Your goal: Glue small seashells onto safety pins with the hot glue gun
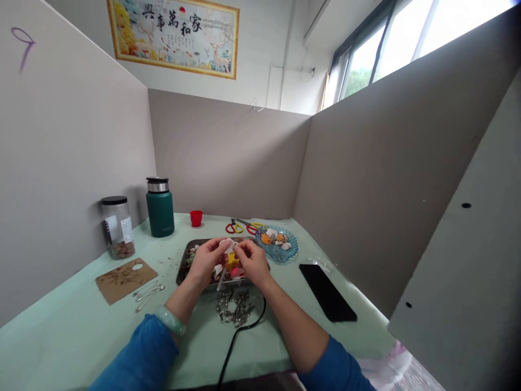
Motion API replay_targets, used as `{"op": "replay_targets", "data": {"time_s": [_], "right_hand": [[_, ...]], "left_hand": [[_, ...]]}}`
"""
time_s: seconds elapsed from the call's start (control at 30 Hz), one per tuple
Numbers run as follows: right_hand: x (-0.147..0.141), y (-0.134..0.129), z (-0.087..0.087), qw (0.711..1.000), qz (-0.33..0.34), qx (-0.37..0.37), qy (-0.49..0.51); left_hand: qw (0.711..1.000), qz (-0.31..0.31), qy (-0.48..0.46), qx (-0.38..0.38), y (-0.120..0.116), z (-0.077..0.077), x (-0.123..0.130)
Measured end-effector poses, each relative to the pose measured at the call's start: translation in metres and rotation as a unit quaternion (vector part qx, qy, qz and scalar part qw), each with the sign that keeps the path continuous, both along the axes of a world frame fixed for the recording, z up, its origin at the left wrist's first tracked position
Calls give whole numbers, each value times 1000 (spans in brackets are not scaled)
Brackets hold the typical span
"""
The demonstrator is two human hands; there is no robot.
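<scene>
My left hand (208, 260) is closed on a small white piece (227, 246), held up over a metal tray (181, 271). My right hand (253, 262) meets it from the other side, its thumb and forefinger pinched at the piece's right edge; whether they grip the piece itself or something tiny is too small to tell. Below the hands, the tray holds a yellow item (232, 262), a pink-red one (236, 272) and several small whitish and green pieces. A pale thin strip (221, 279) slants over the tray's front edge.
Metal clips (235, 307) and a black cable (233, 342) lie nearest me. Rightward are a blue glass plate (291, 252) and black phone (328, 292); behind, scissors (234, 227) and a red cup (196, 218). Leftward stand a green bottle (160, 213), a jar (118, 228) and cardboard (126, 279).
</scene>
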State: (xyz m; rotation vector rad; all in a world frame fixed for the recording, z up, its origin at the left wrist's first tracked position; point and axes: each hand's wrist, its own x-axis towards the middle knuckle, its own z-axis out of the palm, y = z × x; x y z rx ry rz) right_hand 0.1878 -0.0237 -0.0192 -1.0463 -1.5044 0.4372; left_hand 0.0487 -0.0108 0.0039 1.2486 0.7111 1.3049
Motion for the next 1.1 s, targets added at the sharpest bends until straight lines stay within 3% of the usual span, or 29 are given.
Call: {"op": "replay_targets", "data": {"time_s": [0.37, 0.53, 0.93, 1.1], "right_hand": [[0, -4, 4, 999, 35, -20, 33], [0, -2, 2, 1000, 11, -6, 10], [0, -2, 2, 1000, 13, 6, -22], [-1, -4, 3, 1000, 8, 7, -21]], "left_hand": [[999, -3, -30, -10, 6, -3, -2], [999, -5, -38, -15, 2, 0, -1], [996, 50, 47, 49, 2, 1, -3], [1000, 23, -2, 2, 2, 1, -2]]}}
